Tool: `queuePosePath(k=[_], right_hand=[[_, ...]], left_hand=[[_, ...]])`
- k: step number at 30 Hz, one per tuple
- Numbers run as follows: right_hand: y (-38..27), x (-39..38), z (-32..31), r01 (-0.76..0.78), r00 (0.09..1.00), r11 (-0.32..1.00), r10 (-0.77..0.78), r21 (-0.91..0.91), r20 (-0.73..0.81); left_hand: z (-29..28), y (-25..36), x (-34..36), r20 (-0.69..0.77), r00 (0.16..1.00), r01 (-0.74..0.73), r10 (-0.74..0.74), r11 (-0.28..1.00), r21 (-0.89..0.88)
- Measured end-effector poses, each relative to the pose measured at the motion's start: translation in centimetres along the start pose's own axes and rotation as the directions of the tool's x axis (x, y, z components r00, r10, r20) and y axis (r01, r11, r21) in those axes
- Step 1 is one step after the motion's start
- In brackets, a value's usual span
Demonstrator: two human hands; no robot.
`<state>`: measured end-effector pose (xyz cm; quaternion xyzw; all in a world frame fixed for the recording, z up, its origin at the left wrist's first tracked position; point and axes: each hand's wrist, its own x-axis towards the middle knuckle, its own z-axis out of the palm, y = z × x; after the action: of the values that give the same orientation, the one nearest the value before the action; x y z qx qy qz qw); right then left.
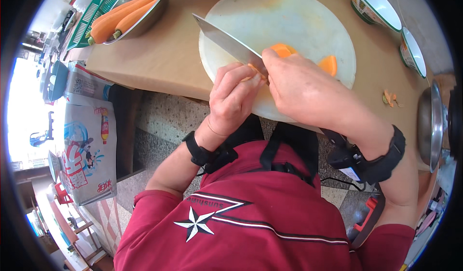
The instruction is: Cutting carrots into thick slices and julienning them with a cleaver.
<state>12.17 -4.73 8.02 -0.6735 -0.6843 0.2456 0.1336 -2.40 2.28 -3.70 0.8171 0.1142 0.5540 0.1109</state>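
Note:
My right hand (301, 85) is closed round the handle of a cleaver (229, 40), whose broad blade points to the far left over a round white cutting board (313, 15). Close beside the blade, my left hand (231, 97) has its fingers curled round a small orange carrot piece (259, 72), mostly hidden by the fingers. Behind my right hand lies another carrot piece (283, 49), partly covered. A carrot wedge (329, 65) rests on the board's right side.
A metal bowl (164, 3) with whole carrots (126, 14) stands at the far left, next to a green basket (91, 27). White bowls (376, 3) line the right side. Peel scraps (390, 98) and a steel basin (430, 126) are near the table's right edge.

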Motion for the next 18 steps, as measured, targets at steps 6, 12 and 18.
queuePosePath(k=[6, 12, 18], right_hand=[[0.7, 0.8, 0.5, 0.002, 1.000, 0.999, -0.002, 0.050, 0.000], [2.0, 1.3, 0.1, -0.046, 0.999, 0.993, 0.044, 0.112, 0.017], [3.6, -0.5, -0.6, -0.110, 0.983, 0.967, 0.140, 0.230, -0.120]], left_hand=[[0.5, -0.2, -0.2, -0.028, 0.999, 0.014, -0.015, 0.999, -0.032], [0.1, 0.1, 0.3, 0.040, 0.998, 0.059, -0.057, 0.997, -0.059], [-0.6, -0.1, 0.2, 0.073, 0.994, 0.087, -0.079, 0.990, -0.111]])
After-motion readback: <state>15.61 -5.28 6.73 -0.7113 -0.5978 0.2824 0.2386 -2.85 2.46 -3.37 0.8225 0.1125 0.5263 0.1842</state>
